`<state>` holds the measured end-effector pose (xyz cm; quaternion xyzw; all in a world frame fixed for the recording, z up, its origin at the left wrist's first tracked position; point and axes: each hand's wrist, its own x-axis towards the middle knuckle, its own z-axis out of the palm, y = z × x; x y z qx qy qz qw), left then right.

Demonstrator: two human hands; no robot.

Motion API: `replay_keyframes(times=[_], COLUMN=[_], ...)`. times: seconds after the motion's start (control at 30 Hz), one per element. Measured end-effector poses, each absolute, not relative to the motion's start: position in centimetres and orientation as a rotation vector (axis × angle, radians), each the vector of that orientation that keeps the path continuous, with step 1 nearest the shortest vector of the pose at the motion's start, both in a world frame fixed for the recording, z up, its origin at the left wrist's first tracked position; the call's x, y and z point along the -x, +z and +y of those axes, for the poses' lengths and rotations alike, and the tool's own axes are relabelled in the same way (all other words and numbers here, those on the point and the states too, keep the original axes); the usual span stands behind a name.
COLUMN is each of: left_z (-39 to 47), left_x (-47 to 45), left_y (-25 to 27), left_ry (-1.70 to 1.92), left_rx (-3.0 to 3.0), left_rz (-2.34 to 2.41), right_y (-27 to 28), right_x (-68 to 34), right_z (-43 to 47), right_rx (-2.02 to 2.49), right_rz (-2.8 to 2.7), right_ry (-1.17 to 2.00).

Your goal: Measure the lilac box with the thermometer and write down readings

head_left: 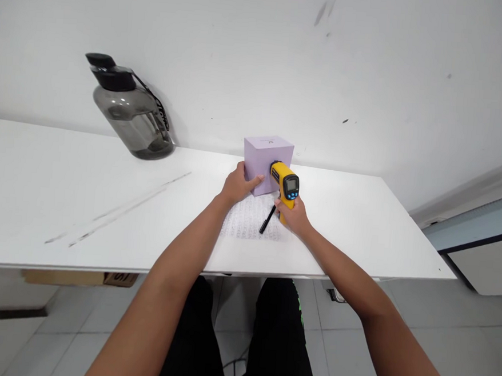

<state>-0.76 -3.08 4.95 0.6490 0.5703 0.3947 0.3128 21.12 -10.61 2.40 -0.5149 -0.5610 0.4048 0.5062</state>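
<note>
My left hand grips a lilac box at its left side, the thumb lying across the front face and the other fingers partly hidden behind. In my right hand is a yellow and black infrared thermometer, held upright by its handle. Its nose points at the front face of the box, touching or very close to it. The small screen and blue buttons face me. Below the box lies a sheet of paper with rows of writing. A black pen rests on the sheet beside my right hand.
A large grey see-through water bottle with a black lid and strap stands at the back left by the wall. The white table bears dark scuff marks. A cardboard box is under its left front edge.
</note>
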Motion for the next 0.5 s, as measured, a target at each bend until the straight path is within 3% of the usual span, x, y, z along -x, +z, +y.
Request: replay_keyframes(times=[0.5], left_z=[-3.45], left_x=[0.61], left_y=[5.35], left_ry=[1.001], left_rx=[-1.718], left_rz=[1.498], right_y=[2.64], right_x=[-21.02], right_z=[-10.47], right_rx=[1.214], right_rz=[-1.277], right_ry=[1.074])
